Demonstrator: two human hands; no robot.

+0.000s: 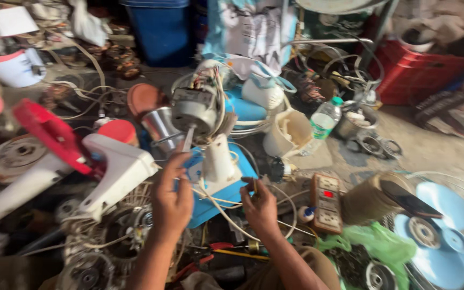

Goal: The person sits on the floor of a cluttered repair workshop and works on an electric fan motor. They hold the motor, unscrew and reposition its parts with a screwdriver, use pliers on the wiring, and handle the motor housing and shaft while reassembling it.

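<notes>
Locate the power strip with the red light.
Head view, right of centre: the power strip lies on the floor just right of the right hand, beside a light-blue fan blade.

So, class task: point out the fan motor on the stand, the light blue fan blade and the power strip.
fan motor [193, 111], head view, on its round grey metal housing.
light blue fan blade [440, 207], head view, on the upper blade.
power strip [327, 203], head view, on its socket face.
</notes>
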